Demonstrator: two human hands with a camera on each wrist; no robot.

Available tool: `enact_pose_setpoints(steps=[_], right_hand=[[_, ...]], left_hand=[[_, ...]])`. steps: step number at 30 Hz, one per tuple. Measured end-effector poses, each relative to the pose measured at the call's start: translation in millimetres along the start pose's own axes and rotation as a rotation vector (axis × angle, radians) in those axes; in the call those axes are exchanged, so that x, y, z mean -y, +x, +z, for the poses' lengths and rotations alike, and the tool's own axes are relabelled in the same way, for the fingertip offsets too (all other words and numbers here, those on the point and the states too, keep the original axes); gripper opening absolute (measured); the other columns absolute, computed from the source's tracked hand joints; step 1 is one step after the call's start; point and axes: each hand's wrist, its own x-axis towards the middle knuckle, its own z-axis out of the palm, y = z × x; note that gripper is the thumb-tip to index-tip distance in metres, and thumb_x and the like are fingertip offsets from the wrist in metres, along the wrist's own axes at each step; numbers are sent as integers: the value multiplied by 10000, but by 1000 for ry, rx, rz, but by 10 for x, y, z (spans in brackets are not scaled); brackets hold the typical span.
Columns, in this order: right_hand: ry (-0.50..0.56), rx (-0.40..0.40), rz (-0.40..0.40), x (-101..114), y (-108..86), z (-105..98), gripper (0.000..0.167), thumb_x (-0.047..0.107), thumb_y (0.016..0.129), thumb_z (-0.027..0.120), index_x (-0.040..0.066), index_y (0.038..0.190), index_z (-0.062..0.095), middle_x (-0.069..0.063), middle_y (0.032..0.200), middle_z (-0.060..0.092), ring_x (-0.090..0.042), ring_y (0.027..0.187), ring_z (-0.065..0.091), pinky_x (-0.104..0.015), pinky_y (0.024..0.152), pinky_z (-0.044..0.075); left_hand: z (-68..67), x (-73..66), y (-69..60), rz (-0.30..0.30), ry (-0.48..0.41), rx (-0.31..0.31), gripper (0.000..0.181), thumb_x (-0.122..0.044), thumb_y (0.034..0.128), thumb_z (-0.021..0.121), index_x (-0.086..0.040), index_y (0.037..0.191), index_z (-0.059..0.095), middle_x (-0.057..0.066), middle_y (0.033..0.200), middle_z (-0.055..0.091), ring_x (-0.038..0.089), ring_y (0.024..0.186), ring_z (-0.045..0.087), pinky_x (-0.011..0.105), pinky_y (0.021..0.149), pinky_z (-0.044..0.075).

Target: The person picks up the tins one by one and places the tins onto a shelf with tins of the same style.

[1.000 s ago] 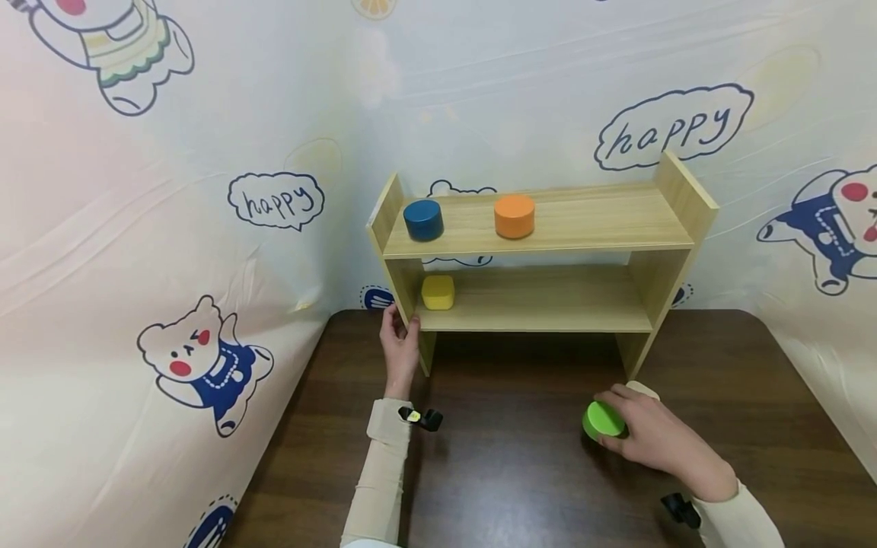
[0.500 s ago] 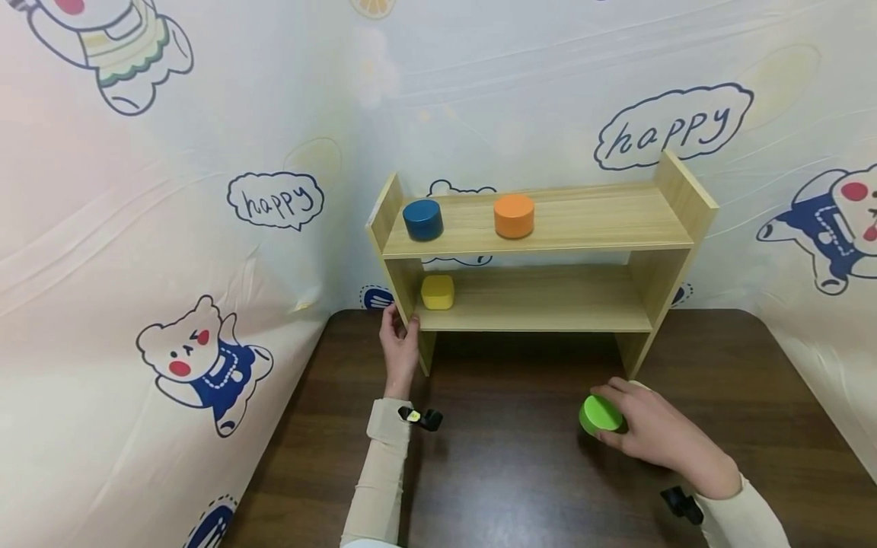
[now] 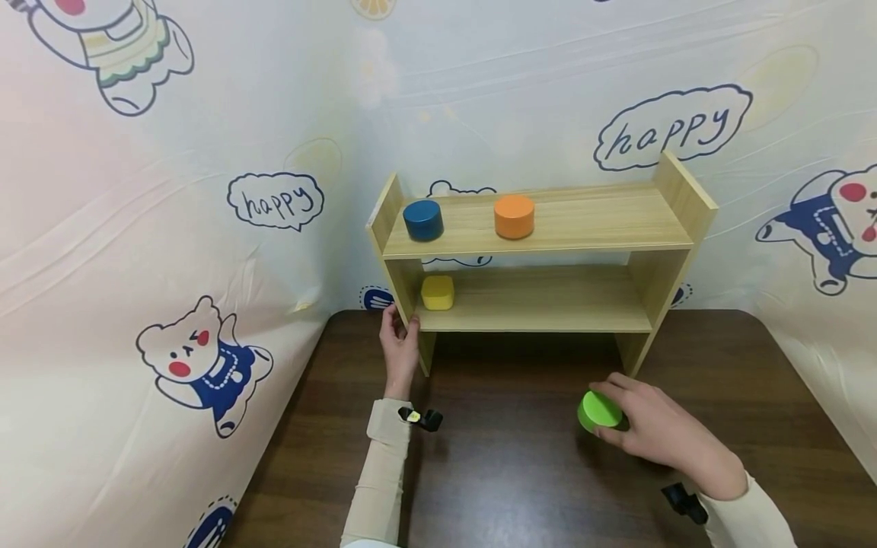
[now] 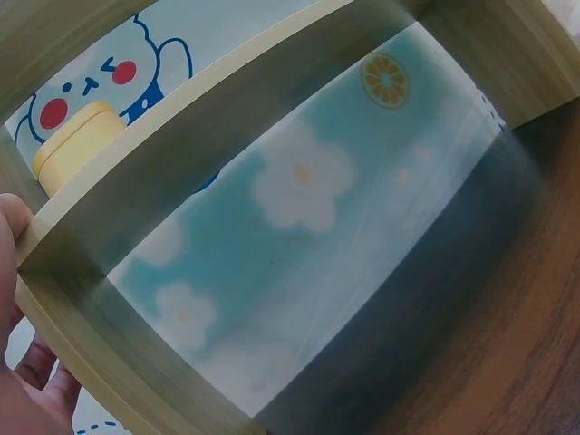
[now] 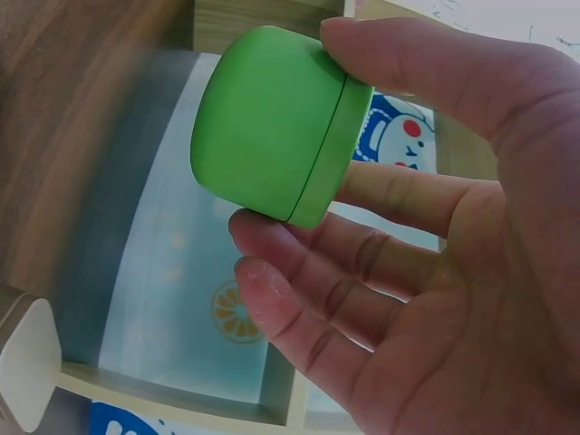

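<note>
My right hand pinches a small green round jar between thumb and fingers, in front of the shelf's right leg. In the right wrist view the jar shows a lid seam and lies tilted, raised off the table. My left hand grips the left side panel of a two-tier wooden shelf, thumb in front and fingers behind. A blue round jar and an orange one stand on the top tier. At the left end of the lower tier sits a yellow squarish jar.
The shelf stands at the back of a dark brown wooden table. Printed cloth hangs behind it and to the left. A cream-topped object stands at lower left in the right wrist view; the right hand hides it in the head view.
My right hand has moved slightly forward and left with the green jar, covering the cream object seen behind it before. The left hand and the shelf have not moved.
</note>
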Motion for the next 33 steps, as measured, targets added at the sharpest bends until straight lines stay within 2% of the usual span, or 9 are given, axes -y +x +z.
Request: enact_pose_setpoints(steps=[4,9,17,26,33], right_hand=[[-5,-2,-11,19,13,-46,547,289,822,869,31,1270,691,6,1064,636,-19,777,493,-215,646,433],[-4,-9,-26,33,28,-81,538,285,826,869,35,1269,693,25,1054,626,-14,775,492,-214,648,433],[-10,-18,-48,79,56,-129,531,285,825,871,36,1261,700,50,1018,606,-22,766,491,-211,646,426],[-30,-44,-70,147,74,-198,524,292,816,875,49,1248,707,69,1006,598,-23,768,490,-220,650,425],[-9,-48,-71,152,77,-246,529,278,813,880,28,1245,706,49,1010,614,-3,747,475,-208,635,420]], left_hand=[[2,159,50,3,2,-15,409,-7,1025,580,-13,1431,531,231,1393,576,229,1177,579,296,977,528],[-1,217,60,24,-14,-28,390,-29,1027,598,-51,1414,554,203,1377,586,217,1167,571,214,939,512],[0,204,69,48,-26,-26,365,-17,1019,598,-53,1381,567,180,1326,599,229,1152,594,210,911,527],[6,209,64,39,-24,-27,364,-32,1026,590,-58,1389,567,179,1342,598,241,1166,593,228,915,527],[28,227,63,55,-31,-41,345,-8,1009,603,-26,1353,575,179,1284,614,165,1085,586,192,905,515]])
